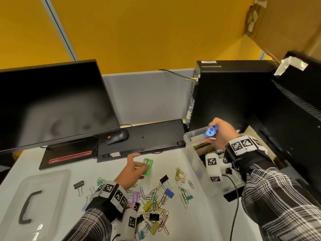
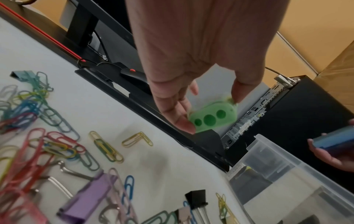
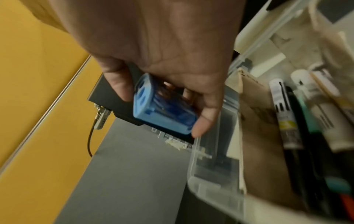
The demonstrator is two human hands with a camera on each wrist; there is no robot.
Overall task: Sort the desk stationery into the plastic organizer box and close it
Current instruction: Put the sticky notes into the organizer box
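Both my hands full, sorting sharpeners.
Right hand point(image 1: 219, 132) grips the blue sharpener point(image 1: 210, 131) over the organizer box point(image 1: 191, 150); left hand point(image 1: 132, 171) pinches the green sharpener point(image 1: 147, 166), apparently next.

Left hand point(image 1: 132, 171) reaches forward, fingers pinching; right hand point(image 1: 220, 133) (raised higher) curls in a grip

Dark monitor point(image 1: 52, 101), mouse point(image 1: 118, 136) on keyboard point(image 1: 147, 136), computer tower point(image 1: 225, 94).
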